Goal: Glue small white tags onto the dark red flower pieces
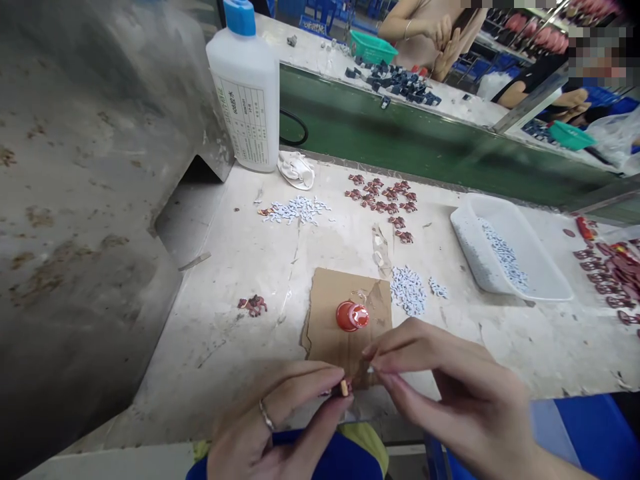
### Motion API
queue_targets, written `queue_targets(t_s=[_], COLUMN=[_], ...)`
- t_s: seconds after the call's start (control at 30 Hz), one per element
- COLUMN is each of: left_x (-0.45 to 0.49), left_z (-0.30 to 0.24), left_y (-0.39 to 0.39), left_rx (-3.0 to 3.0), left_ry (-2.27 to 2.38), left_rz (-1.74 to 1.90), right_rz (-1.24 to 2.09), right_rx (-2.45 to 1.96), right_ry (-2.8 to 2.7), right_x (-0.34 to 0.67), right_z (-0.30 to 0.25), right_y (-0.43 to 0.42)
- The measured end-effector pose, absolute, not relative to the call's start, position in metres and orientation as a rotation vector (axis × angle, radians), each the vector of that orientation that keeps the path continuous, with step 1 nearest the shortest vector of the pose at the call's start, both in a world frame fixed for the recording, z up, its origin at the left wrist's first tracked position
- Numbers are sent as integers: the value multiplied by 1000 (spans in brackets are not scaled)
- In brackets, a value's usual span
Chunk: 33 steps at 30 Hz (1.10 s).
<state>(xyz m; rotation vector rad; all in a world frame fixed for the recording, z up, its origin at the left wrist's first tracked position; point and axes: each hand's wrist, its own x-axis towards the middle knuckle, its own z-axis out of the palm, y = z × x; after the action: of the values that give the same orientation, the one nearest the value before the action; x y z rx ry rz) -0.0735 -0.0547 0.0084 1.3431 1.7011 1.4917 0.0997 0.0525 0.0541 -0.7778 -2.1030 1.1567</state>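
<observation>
Left hand (270, 427), thumb and forefinger closed on a small tan-tipped red piece (344, 388), low over the near edge of the cardboard (325, 300). Right hand (450, 393) just beside it, fingertips pinched together; anything between them too tiny to tell. Both wrists cut off below.

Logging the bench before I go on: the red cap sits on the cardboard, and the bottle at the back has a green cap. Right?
No: the head view shows the bottle at the back has a blue cap, not green. The red cap does sit on the cardboard.
</observation>
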Motion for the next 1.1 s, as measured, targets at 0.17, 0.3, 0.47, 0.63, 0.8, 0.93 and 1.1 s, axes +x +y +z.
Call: queue_targets(t_s=[0.17, 0.3, 0.47, 0.63, 0.8, 0.93, 1.1], left_x=[-63, -60, -65, -63, -68, -69, -58], left_z=[7, 7, 6, 4, 4, 8, 12], left_y=[-50, -48, -50, -53, -49, -47, -51], left_rx=[1152, 1121, 1261, 1254, 1290, 1296, 1073], left_ry=[1570, 1580, 1593, 1648, 1569, 1607, 1758], left_rz=[1572, 1576, 1521, 1520, 1505, 1451, 1620], right_rz=[1298, 1297, 1229, 906, 1107, 1371, 1448], right_rx=[-757, -794, -739, -645, -673, -742, -728], right_ry=[-1990, -1980, -2097, -2431, -2348, -2110, -2052], right_x=[93, 90, 94, 107, 106, 99, 94], right_z=[57, 56, 54, 58, 63, 59, 55], right_y=[49, 52, 50, 45, 50, 51, 52])
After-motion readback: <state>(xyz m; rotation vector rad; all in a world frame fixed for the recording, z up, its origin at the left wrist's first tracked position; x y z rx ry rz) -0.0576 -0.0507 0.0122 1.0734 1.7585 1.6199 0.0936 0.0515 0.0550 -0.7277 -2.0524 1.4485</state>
